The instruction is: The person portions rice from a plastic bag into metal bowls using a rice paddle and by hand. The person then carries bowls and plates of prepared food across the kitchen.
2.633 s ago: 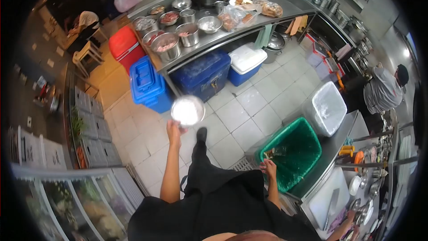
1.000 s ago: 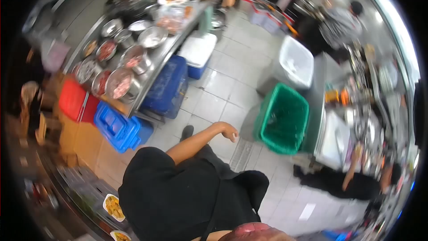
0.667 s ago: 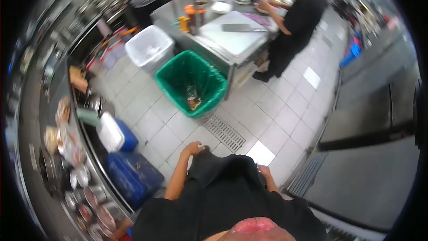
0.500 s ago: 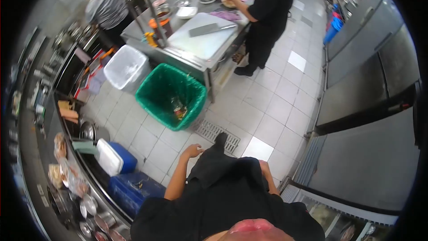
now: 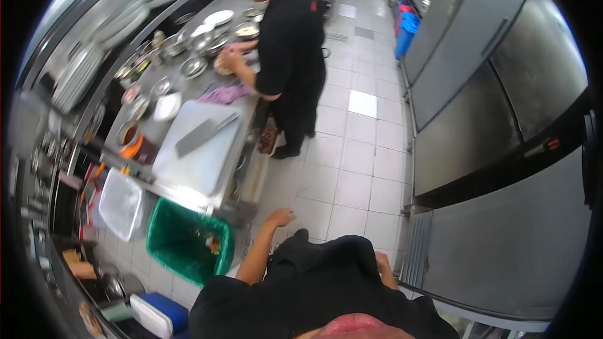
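My left hand (image 5: 281, 216) hangs in front of my body on the left, its fingers loosely bent and slightly apart, with nothing in it. Nearest to it are the corner of the steel work table and the green-lined bin (image 5: 164, 229), which has food scraps inside. My right hand (image 5: 384, 265) is low beside my black apron (image 5: 326, 263); its fingers are partly hidden and blurred. On the table, a cleaver (image 5: 196, 137) lies across a white cutting board (image 5: 210, 164), out of reach of both hands.
A co-worker in black (image 5: 292, 56) stands at the table, hands over a bowl. A clear plastic tub (image 5: 122, 204) is beside the bin. Steel refrigerators (image 5: 465, 144) line the right side. A tiled aisle (image 5: 342, 157) runs ahead, with a blue bin (image 5: 407, 34) further along.
My view has turned and come closer to the table. The table, bins and co-worker now appear further left, and the aisle is more central. Both hands remain low at my sides.
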A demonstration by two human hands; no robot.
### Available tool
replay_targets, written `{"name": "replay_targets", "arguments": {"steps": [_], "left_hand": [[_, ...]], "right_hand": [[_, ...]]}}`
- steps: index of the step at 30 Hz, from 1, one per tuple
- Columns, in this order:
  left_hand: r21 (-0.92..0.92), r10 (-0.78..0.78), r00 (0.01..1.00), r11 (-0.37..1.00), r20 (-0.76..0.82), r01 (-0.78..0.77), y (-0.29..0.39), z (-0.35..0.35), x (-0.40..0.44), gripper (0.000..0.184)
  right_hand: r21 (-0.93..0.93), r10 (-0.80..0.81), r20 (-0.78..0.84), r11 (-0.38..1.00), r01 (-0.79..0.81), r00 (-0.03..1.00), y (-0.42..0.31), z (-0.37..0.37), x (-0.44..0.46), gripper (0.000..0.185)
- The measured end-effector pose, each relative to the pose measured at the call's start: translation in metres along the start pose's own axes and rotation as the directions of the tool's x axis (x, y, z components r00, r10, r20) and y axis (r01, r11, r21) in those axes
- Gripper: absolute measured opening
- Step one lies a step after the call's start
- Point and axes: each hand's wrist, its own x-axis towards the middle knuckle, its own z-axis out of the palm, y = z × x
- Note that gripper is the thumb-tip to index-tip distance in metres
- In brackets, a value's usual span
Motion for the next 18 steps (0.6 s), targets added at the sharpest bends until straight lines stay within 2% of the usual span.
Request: {"name": "replay_targets", "arguments": {"steps": [1, 3, 4, 5, 7, 10, 11, 13, 15, 16, 17, 18], "left_hand": [[-0.051, 0.075, 0.996, 0.996, 0.042, -0.073, 0.019, -0.012, 0.03, 0.048], [0.007, 0.16, 0.981, 0.987, 0.112, -0.162, 0.067, -0.045, 0.082, 0.048], [0.042, 0.226, 0.964, 0.971, 0.142, -0.234, 0.092, -0.061, 0.107, 0.047], [0.061, 0.232, 0.96, 0.968, 0.156, -0.244, 0.112, -0.072, 0.131, 0.047], [-0.038, 0.304, 0.942, 0.953, 0.141, -0.302, 0.148, -0.09, 0.181, 0.045], [-0.009, 0.323, 0.931, 0.945, 0.168, -0.326, 0.184, -0.108, 0.254, 0.044], [-0.006, 0.322, 0.933, 0.946, 0.159, -0.325, 0.195, -0.117, 0.282, 0.044], [-0.006, 0.249, 0.944, 0.967, 0.218, -0.254, 0.202, -0.114, 0.321, 0.044], [0.041, 0.216, 0.948, 0.972, 0.233, -0.231, 0.213, -0.122, 0.364, 0.045], [0.086, 0.166, 0.943, 0.976, 0.289, -0.198, 0.218, -0.126, 0.379, 0.047], [0.129, 0.112, 0.932, 0.978, 0.344, -0.165, 0.224, -0.127, 0.396, 0.048], [0.098, 0.12, 0.928, 0.981, 0.352, -0.164, 0.221, -0.126, 0.42, 0.047]], "right_hand": [[0.033, 0.018, -0.017, 0.999, -0.018, 1.0, -0.013, -0.009, -0.002, 0.036], [0.368, 0.072, -0.116, 0.929, -0.024, 0.991, -0.032, -0.028, 0.001, 0.035], [0.399, 0.094, -0.129, 0.916, -0.035, 0.987, -0.039, -0.034, 0.007, 0.035], [0.406, 0.125, -0.136, 0.912, -0.06, 0.983, -0.044, -0.04, 0.014, 0.03], [0.427, 0.211, -0.15, 0.895, -0.13, 0.966, -0.056, -0.048, 0.032, 0.029], [0.378, 0.218, -0.13, 0.913, -0.155, 0.967, -0.078, -0.06, 0.069, 0.035], [0.455, 0.235, -0.113, 0.876, -0.16, 0.965, -0.064, -0.065, 0.106, 0.034], [0.449, 0.244, -0.082, 0.875, -0.183, 0.966, -0.063, -0.078, 0.165, 0.031], [0.428, 0.287, -0.127, 0.879, -0.209, 0.949, -0.112, -0.102, 0.217, 0.028], [0.479, 0.1, -0.169, 0.878, -0.007, 0.981, -0.129, -0.105, 0.263, 0.028], [0.452, 0.099, -0.157, 0.892, -0.017, 0.983, -0.142, -0.131, 0.302, 0.028], [0.367, 0.088, -0.11, 0.929, -0.042, 0.99, -0.194, -0.149, 0.315, 0.028]]}}
